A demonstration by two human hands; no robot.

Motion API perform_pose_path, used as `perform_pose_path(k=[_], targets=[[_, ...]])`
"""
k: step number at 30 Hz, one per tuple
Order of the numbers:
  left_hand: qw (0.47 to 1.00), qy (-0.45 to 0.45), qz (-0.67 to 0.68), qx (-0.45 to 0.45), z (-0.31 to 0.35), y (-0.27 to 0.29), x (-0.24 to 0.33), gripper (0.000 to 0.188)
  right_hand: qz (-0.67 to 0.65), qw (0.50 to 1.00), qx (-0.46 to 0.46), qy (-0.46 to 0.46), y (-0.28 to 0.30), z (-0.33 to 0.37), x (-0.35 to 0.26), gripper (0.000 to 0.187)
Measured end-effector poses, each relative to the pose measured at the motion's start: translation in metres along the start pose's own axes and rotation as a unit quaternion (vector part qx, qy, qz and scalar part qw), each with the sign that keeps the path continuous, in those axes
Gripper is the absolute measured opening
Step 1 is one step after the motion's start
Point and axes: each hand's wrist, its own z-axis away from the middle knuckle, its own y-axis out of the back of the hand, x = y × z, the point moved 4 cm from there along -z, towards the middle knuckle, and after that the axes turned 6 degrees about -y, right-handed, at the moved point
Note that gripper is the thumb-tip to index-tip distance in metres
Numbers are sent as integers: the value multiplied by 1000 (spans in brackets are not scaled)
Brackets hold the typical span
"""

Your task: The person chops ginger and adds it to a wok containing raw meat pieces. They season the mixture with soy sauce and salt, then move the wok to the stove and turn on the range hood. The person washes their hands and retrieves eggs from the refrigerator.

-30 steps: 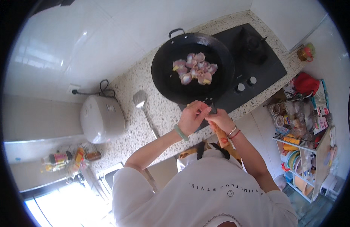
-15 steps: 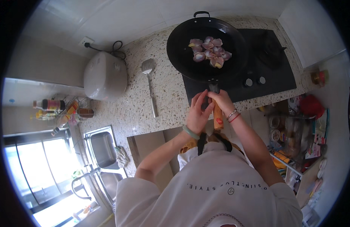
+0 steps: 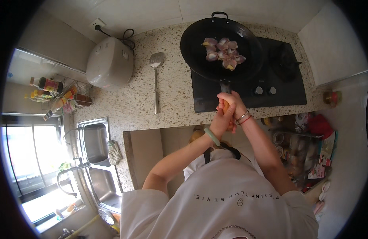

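A large black wok is over the left side of the black gas hob. Several pinkish raw meat pieces lie in a cluster inside it; their exact kind is unclear. My right hand is wrapped round the wok's long handle, close to its dark metal neck. Just below, my left hand is closed round the lower wooden part, its fingers meeting the right hand's. Most of the wood is hidden by my hands. Whether the wok rests on the burner or is slightly raised cannot be told.
A slotted metal spatula lies on the speckled counter, left of the wok. Beyond it stands a pale rice cooker. A double steel sink is at the left, with a cloth on its edge. Two knobs sit on the hob's front.
My left hand has gone from loosely touching the wooden handle to gripping it below my right hand. The whole view has shifted a little; the meat stays clustered in the wok.
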Motion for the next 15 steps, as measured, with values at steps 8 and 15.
perform_pose_path(k=[8, 15], targets=[[999, -29, 25, 32, 5, -24, 7, 33, -13, 1000, -20, 10, 11, 3, 0, 28], [1000, -2, 23, -16, 7, -22, 11, 42, 10, 1000, -21, -3, 15, -1, 3, 30]])
